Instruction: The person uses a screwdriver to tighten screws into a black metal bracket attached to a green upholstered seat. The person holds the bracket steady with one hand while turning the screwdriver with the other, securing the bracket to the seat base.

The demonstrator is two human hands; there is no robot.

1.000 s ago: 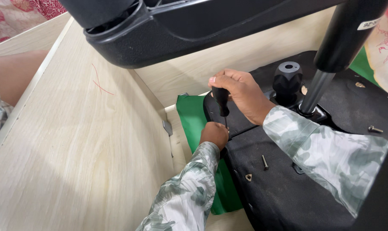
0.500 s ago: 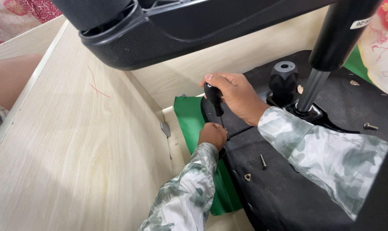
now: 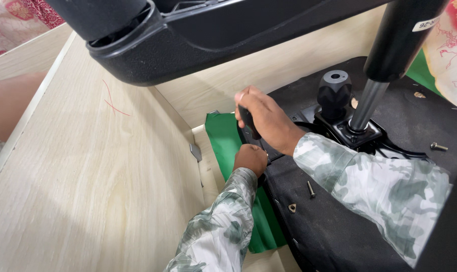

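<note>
Right hand: the right hand (image 3: 266,118) was wrapped tight round the black handle of a screwdriver (image 3: 248,121), held nearly upright at the seat's front edge.
Left hand: the left hand (image 3: 251,158) sat low, fingers curled in a loose fist just under the right one, at the foot of the tool; whether it pinched the shaft or a screw was hidden.
Seat: an upturned chair seat (image 3: 349,226), covered in black fabric, lay on the bench (image 3: 87,191), its edge over a green sheet (image 3: 223,141).
Tool tip: hidden between the two hands, where the seat edge met the green sheet.
Mechanism: a metal plate (image 3: 357,133) with a black knob (image 3: 334,90) and a gas cylinder (image 3: 384,65) stood behind the right hand.
Loose parts: one screw (image 3: 311,189) and a small triangular piece (image 3: 292,207) lay on the fabric near the left sleeve; another screw (image 3: 438,146) lay well apart at the right.
Overhead: a black chair part (image 3: 188,35) hung across the top of the view.
Doing it well: by my reading, the driver wanted to stay square to the screw, with steady downward weight from the right hand while the left steadied the tip, so the bit would not slip into the fabric.
</note>
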